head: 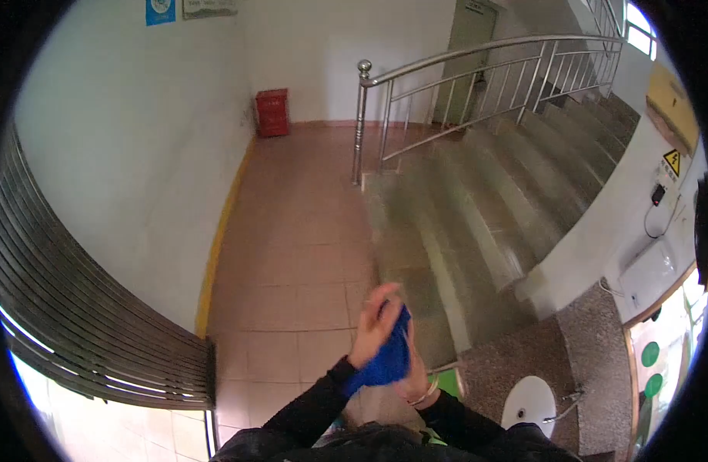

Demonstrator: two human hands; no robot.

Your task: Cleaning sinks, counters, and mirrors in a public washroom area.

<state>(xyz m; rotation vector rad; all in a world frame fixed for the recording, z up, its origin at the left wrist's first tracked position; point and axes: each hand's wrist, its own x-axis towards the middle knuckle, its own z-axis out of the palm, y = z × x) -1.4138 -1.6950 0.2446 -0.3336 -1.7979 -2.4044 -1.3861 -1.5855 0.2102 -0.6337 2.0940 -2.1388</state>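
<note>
Both hands are close together in front of the body, low in the middle of the view, with a blue cloth (388,359) between them. My left hand (375,329) lies against the cloth's left side, its fingers bent and slightly blurred. On the cloth's other side, my right hand (413,375) presses along it, a light bracelet at the wrist. Part of the cloth hangs below the palms towards the left wrist. Most of the right fingers are hidden behind the cloth. Black sleeves cover both forearms.
A stone staircase (475,231) with a metal railing (446,60) rises at the right. Pink floor tiles (290,254) run back to a red bin (272,112). A slatted shutter (100,323) stands at the left. A white basin (529,398) with a tap is at the lower right.
</note>
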